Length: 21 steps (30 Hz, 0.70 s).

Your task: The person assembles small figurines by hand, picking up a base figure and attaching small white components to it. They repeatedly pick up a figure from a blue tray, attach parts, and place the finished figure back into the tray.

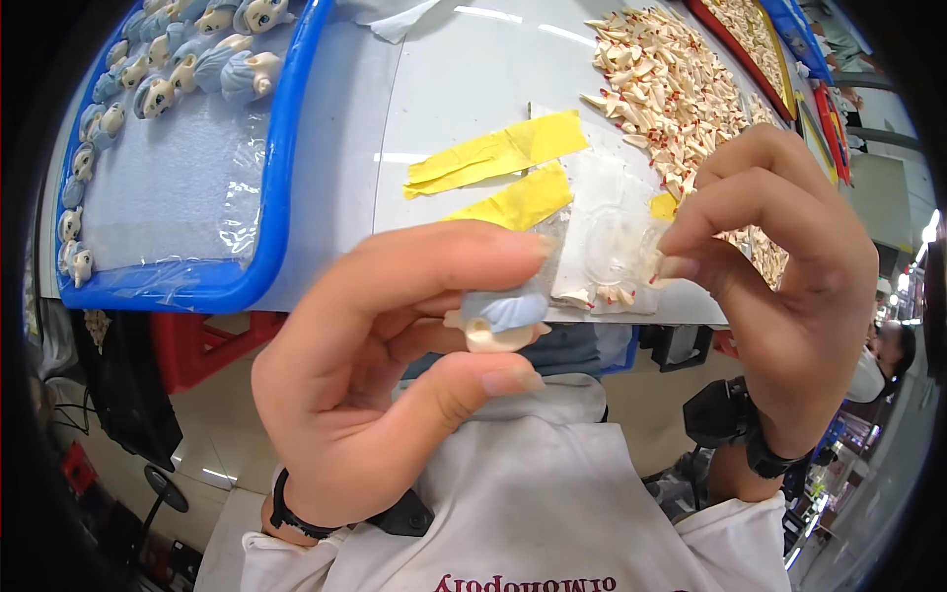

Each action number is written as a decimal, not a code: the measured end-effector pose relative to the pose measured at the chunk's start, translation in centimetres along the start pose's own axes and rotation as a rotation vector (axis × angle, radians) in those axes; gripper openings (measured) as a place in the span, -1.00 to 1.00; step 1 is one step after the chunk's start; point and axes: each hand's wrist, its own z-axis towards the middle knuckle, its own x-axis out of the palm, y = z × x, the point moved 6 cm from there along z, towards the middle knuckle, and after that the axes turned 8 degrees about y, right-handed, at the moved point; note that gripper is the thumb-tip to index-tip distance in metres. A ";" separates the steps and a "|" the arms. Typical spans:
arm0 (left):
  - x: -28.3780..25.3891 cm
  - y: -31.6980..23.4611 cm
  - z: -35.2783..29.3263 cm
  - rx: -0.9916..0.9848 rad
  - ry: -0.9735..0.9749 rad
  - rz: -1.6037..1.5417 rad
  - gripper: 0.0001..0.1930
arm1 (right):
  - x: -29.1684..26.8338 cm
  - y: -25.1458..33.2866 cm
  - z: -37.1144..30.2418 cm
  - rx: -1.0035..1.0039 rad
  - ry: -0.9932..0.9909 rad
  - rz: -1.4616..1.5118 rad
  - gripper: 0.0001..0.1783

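My left hand [375, 365] pinches a small doll head [501, 321] between thumb and index finger. The head has pale blue moulded hair and a cream underside, and its face is turned out of sight. To the right, my right hand [779, 222] is closed, thumb against index finger. What those fingertips hold, if anything, is too small to make out. They are beside a clear round dish [614, 252] on a whitish pad at the table's near edge. Several small cream pieces with red tips [617, 295] lie at the dish's near side.
A blue tray [274, 187] with a plastic liner holds several blue-haired doll heads [156, 97] at left. Yellow tape strips [498, 153] lie mid-table. A large heap of cream, red-tipped pieces [666, 84] spreads at far right, beside a red tray [745, 44]. A red stool [202, 345] stands below.
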 end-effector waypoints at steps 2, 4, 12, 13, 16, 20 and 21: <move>0.3 -0.1 0.0 -0.035 0.027 0.004 -0.59 | 0.0 0.1 0.1 0.010 -0.042 0.009 -0.82; 0.4 -0.2 0.2 -0.012 0.095 0.032 -0.58 | 0.0 -0.2 -0.1 0.013 -0.098 0.050 -0.81; 1.8 -1.3 0.5 0.246 0.327 0.216 -0.59 | 0.3 -0.6 -3.4 -0.176 -0.064 0.594 -0.80; 2.0 -1.4 0.6 0.279 0.338 0.258 -0.59 | 0.7 -0.5 -3.8 -0.180 -0.072 0.612 -0.79; 2.4 -2.5 0.5 0.369 0.341 0.403 -0.60 | 1.5 0.2 -4.2 -0.185 -0.088 0.689 -0.76; 3.3 -3.0 0.3 0.398 0.298 0.543 -0.62 | 1.4 0.5 -4.5 -0.247 -0.156 0.520 -0.75; 3.5 -3.1 0.1 0.397 0.278 0.581 -0.62 | 1.2 0.7 -4.6 -0.264 -0.171 0.459 -0.74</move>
